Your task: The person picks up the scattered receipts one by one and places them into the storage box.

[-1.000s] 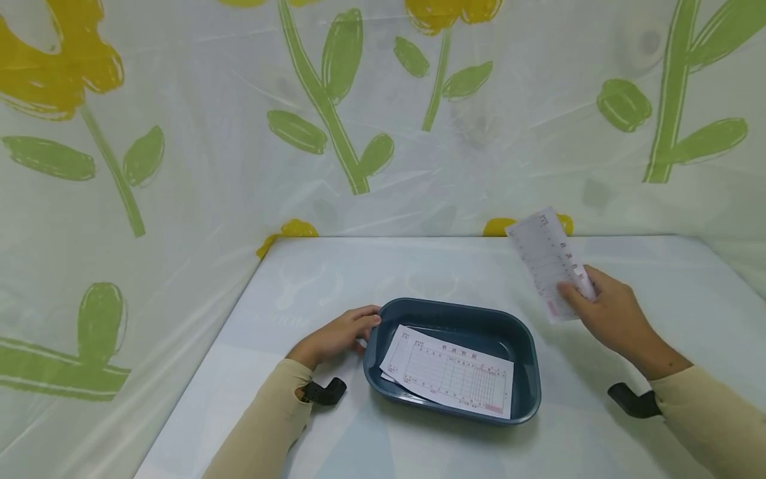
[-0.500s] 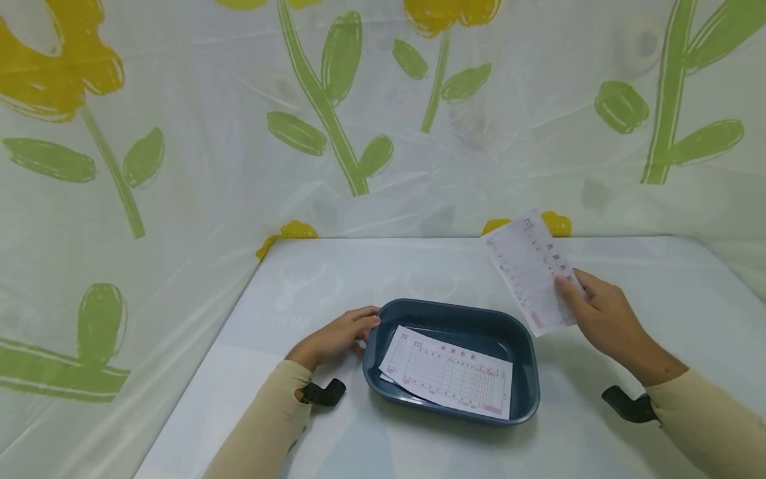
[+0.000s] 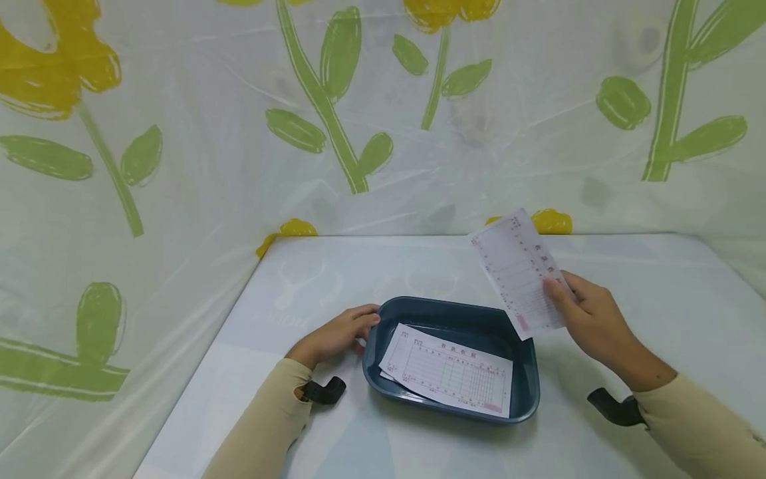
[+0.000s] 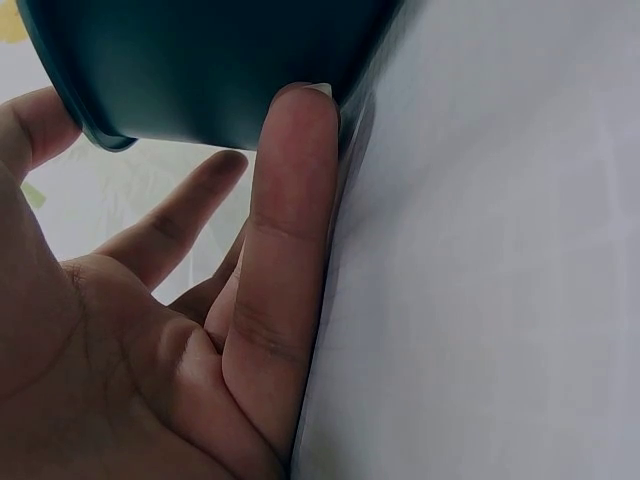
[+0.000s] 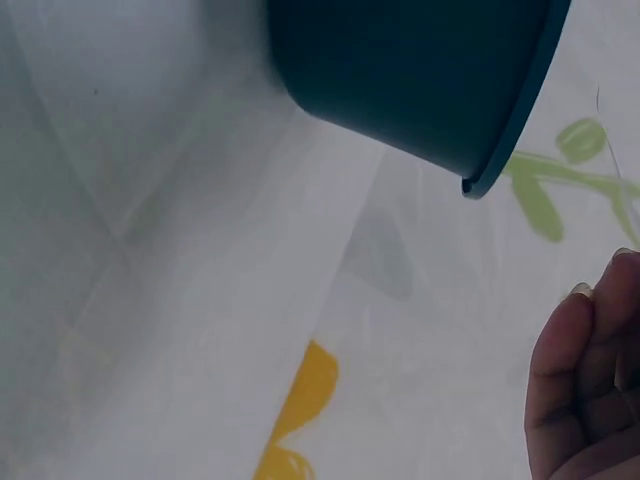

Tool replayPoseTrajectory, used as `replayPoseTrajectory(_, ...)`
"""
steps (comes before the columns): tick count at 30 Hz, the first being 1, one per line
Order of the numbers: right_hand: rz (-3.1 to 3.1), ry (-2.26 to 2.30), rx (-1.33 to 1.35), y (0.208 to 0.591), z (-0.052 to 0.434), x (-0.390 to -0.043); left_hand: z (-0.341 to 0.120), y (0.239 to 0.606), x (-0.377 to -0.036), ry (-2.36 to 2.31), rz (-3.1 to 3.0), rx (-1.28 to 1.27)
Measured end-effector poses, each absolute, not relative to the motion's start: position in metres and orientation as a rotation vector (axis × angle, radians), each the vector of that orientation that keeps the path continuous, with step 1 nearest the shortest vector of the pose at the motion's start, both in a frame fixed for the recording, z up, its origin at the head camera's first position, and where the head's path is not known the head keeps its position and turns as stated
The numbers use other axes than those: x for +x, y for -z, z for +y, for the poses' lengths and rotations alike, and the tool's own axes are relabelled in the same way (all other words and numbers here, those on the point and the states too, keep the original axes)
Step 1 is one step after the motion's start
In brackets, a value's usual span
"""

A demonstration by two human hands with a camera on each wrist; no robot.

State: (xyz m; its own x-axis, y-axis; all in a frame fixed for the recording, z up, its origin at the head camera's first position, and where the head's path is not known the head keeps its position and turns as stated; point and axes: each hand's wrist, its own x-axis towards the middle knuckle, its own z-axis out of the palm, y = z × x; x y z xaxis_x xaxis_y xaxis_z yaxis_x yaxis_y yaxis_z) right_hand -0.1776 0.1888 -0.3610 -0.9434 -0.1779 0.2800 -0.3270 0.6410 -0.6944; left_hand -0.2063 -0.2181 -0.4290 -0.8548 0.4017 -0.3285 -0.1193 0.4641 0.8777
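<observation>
The print on the white, pink-edged paper slip (image 3: 519, 271) is too small to read as the right hand (image 3: 583, 318) pinches it above the dark blue plastic tray's (image 3: 526, 392) far right corner, while the left hand (image 3: 335, 336) rests relaxed fingers against the tray's left wall.

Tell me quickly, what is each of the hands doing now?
Left hand: open, fingers touching the dark blue plastic tray.
Right hand: holding a white printed paper slip.

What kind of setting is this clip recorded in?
Probably a makeshift tabletop recording booth, not a real office: flower-printed plastic sheeting walls in a pale covered table, which carries only a dark blue plastic tray of printed paper forms.
</observation>
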Motion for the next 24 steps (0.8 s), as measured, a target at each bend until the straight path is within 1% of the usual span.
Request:
replayPoseTrajectory(7, -2.670, -1.257, 0.404, 0.367, 0.184, -0.177, -0.217, 0.429, -0.207, -1.384, 2.220, 0.217)
replayPoseTrajectory(24, -2.659, -1.321, 0.496, 0.375, 0.175, -0.172, -0.218, 0.429, -0.207, -1.385, 2.212, 0.220)
